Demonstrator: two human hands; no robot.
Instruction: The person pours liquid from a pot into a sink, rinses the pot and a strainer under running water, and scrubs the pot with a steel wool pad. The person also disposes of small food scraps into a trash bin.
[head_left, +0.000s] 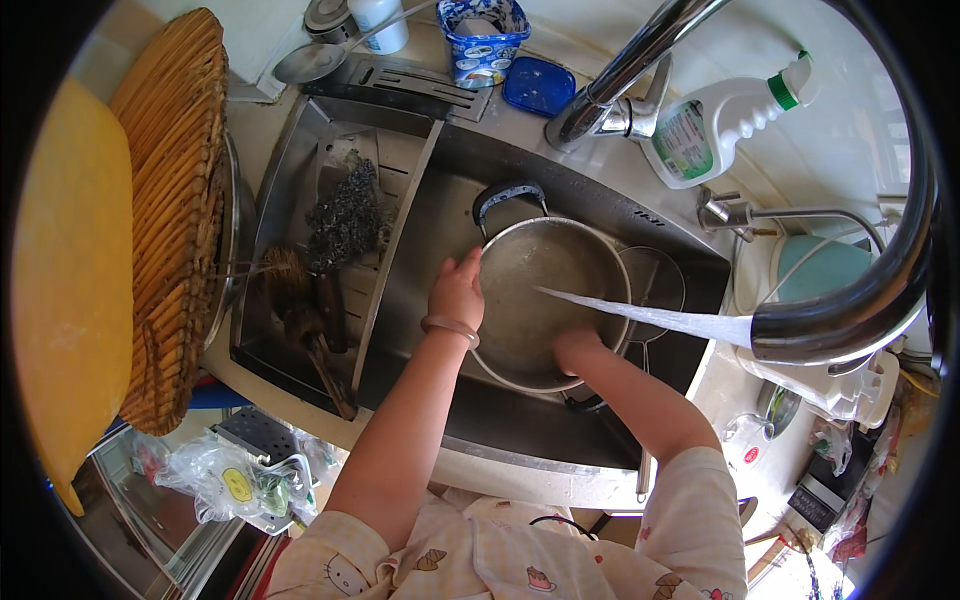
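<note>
A round metal pot with dark side handles stands in the right basin of the steel sink. Cloudy water fills part of it, and a stream from the chrome faucet runs into the pot. My left hand, with a bangle at the wrist, holds the pot's left rim. Inside the pot, near the lower right wall, my right hand is dipped in the water; its fingers are hidden, so whether they grip anything cannot be told. A round wire-rimmed strainer rests partly behind the pot's right side.
In the left basin lie a steel-wool scourer and a brush. A ladle, a blue tub, its lid and a spray bottle line the back edge. A woven basket lid leans at left.
</note>
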